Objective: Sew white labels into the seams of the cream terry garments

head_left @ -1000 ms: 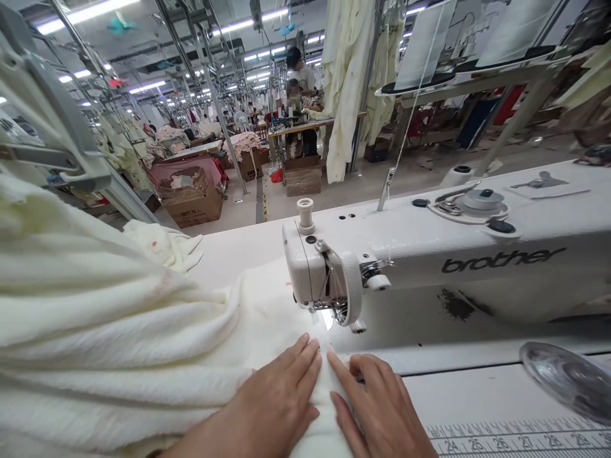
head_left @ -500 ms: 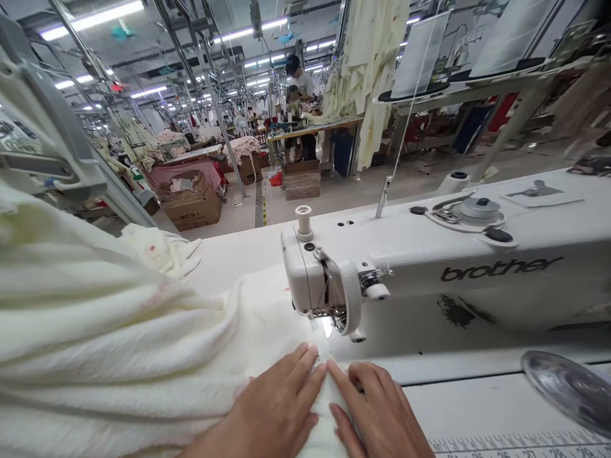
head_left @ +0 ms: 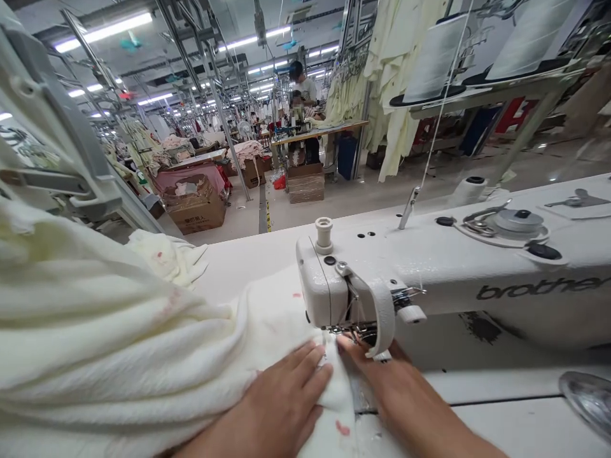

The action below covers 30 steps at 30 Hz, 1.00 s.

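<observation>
Head view shows rumpled cream cloth, red-marked, left grip released, flat, right grip unclear.

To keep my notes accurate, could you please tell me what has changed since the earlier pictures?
The bare right hand has moved forward, reaching in beneath the white, rounded sewing-machine head. The bare left hand stays flat on the soft cream cloth.
</observation>
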### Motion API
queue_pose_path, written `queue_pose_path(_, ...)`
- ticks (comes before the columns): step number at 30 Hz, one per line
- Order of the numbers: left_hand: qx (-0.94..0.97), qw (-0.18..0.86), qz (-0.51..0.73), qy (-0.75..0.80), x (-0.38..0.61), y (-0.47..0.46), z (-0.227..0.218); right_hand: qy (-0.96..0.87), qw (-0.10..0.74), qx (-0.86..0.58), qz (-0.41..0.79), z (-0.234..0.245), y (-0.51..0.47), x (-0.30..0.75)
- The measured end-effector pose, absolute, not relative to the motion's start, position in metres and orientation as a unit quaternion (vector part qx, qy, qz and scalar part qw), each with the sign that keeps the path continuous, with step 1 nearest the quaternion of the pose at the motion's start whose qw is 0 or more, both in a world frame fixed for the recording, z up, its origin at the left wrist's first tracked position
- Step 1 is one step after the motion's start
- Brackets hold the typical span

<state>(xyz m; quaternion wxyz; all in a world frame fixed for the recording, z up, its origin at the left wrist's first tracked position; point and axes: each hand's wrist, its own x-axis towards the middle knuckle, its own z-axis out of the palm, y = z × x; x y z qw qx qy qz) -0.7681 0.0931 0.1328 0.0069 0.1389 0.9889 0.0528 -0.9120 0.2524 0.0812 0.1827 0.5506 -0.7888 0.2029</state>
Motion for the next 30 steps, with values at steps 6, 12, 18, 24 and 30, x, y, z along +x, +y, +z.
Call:
queue_pose_path(6, 0.123, -0.006, 0.071, 0.99, -0.767, 0.09, 0.129, -0.765, 0.236, 0.558, 0.218, 0.077, 0.266, -0.877)
queue_pose_path(12, 0.104, 0.006, 0.088, 0.991, -0.766, 0.086, 0.125, -0.774, 0.224, 0.532, 0.261, 0.062, 0.255, -0.878)
queue_pose_path(18, 0.099, 0.01, 0.098, 0.99, -0.768, 0.086, 0.127, -0.788, 0.199, 0.52, 0.264, 0.053, 0.257, -0.877)
queue_pose_path(24, 0.101, -0.01, 0.107, 0.989, -0.767, 0.084, 0.124, -0.781, 0.222, 0.534, 0.236, 0.065, 0.256, -0.879)
queue_pose_path(30, 0.108, -0.019, 0.096, 0.989, -0.77, 0.084, 0.124, -0.788, 0.2, 0.529, 0.244, 0.067, 0.26, -0.877)
